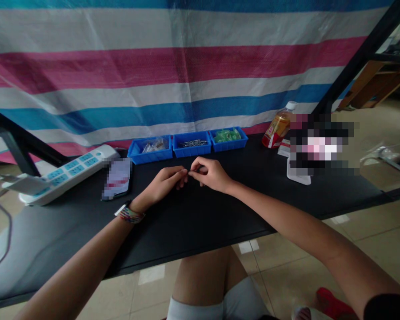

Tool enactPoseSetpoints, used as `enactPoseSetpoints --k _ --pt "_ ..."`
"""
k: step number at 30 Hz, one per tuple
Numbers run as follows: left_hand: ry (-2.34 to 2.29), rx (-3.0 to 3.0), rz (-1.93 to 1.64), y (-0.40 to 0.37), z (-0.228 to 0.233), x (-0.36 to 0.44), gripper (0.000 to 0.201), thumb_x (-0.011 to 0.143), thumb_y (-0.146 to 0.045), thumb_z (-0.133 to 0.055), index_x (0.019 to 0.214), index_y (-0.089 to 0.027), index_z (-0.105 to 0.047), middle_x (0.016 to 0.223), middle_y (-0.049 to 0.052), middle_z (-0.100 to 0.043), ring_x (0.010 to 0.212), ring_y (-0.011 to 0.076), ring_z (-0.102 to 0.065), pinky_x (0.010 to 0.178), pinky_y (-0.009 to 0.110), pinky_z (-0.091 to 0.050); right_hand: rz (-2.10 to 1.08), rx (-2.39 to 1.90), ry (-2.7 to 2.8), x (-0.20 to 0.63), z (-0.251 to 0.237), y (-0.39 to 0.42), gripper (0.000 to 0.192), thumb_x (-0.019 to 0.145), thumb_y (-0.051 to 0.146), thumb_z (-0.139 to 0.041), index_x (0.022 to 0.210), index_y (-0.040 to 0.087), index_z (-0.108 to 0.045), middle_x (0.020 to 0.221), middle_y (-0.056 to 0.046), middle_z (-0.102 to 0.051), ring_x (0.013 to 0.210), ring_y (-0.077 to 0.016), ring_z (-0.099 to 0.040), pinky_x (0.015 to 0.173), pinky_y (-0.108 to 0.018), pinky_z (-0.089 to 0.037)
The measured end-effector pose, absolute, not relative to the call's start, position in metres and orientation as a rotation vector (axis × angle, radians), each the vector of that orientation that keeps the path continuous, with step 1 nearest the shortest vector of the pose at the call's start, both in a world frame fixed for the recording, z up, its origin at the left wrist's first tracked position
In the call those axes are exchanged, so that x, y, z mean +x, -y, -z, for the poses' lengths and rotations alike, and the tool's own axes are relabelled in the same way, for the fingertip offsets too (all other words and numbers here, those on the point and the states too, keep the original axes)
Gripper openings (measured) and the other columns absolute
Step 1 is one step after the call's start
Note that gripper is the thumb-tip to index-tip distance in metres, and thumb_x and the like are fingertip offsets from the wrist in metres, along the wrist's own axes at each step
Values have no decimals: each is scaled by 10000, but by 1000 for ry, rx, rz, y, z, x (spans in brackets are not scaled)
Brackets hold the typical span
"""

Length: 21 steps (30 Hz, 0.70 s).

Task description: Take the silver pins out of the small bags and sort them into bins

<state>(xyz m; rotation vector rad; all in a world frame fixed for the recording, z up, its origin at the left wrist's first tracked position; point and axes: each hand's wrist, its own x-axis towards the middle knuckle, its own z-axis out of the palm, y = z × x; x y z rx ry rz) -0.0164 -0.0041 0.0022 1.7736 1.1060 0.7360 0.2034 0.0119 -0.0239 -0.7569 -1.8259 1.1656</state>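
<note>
Over the middle of the black table (186,222), my left hand (170,178) and my right hand (212,174) meet at the fingertips. Both are closed in a pinch. Whatever lies between the fingers is too small to make out. Just beyond them three blue bins stand in a row. The left bin (153,156) has small clear plastic bags (156,144) in it. Thin metal pieces (194,143) lie in the middle bin (192,151). Green pieces (227,135) fill the right bin (230,144).
At the left lie a white power strip (75,171) with a plugged-in adapter (25,184) and a phone (118,178). A drink bottle (278,126) and a white object (299,174) are at the right, beside a blurred-out patch. A striped sheet (186,66) hangs behind the table.
</note>
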Motion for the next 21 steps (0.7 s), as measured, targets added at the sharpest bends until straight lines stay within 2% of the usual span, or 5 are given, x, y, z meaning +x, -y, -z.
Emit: enactPoseSetpoints --k 4,9,12,16,21 --pt "-1114 1711 -777 3 0 -19 414 960 -572 -645 812 -185 -663 677 9 -609 601 149 -569 517 232 -408 -1222 -772 1733 201 22 -16 358 861 487 -835 942 209 -625 857 22 -671 552 -96 -641 481 -207 -472" --pt "-1126 1728 -844 2 -1 -20 357 937 -540 -704 940 -184 -718 781 22 -667 635 143 -603 535 224 -421 -1344 -779 1573 198 24 -22 335 863 478 -806 904 195 -632 817 22 -677 506 -83 -621 450 -200 -488" --pt "-1140 1742 -841 2 -2 -20 368 933 -546 -714 962 -180 -731 779 27 -676 630 145 -604 532 228 -419 -1365 -790 1517 198 25 -25 347 807 456 -845 884 194 -631 790 22 -668 553 -100 -639 454 -202 -515" --pt "-1145 1688 -845 0 -1 -20 399 954 -562 -647 911 -172 -717 732 31 -660 603 152 -602 510 234 -407 -1350 -772 1503 199 25 -24 327 773 412 -862 887 192 -647 794 7 -661 655 -136 -671 475 -214 -547" --pt "-1160 1637 -853 1 -1 -19 392 940 -550 -645 847 -171 -682 675 13 -625 575 141 -574 517 234 -417 -1260 -766 1562 198 26 -22 222 796 335 -818 861 191 -663 729 8 -654 657 -141 -656 500 -215 -544"
